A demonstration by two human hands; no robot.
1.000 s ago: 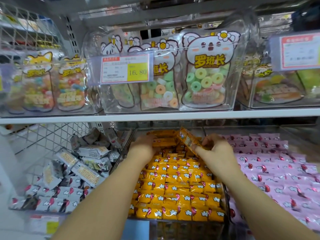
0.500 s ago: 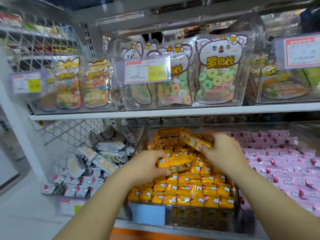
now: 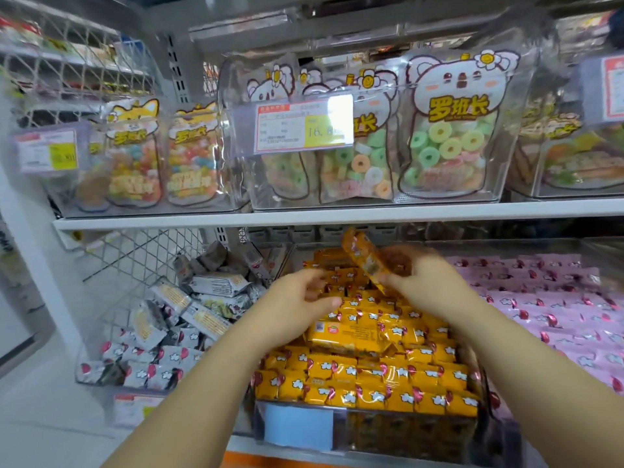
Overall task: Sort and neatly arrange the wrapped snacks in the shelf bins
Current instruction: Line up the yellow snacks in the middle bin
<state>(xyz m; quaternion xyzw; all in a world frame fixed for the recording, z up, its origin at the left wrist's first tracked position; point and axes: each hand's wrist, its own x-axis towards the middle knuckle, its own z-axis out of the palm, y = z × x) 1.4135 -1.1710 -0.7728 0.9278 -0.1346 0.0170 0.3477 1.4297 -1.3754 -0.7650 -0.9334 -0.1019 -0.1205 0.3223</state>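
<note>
Lining white metal shelves (image 3: 337,212), clear plastic bins (image 3: 243,184) hold wrapped snacks (image 3: 371,373). Above the middle bin (image 3: 422,430) the right hand (image 3: 429,282) pinches a tilted orange foil-wrapped snack bar (image 3: 366,261); the left hand (image 3: 297,298) hovers beside, fingers loose, empty. Motion blurs both.

A shop is showing here: a price tag (image 3: 302,125) reading 16.8 is hanging on a clear bin (image 3: 250,184) at upper centre, candy bags (image 3: 445,130) are standing along the white shelf (image 3: 337,211), and wrapped snacks (image 3: 371,376) are filling bins across the lower half, with a second tag (image 3: 47,152) hanging at far left
</note>
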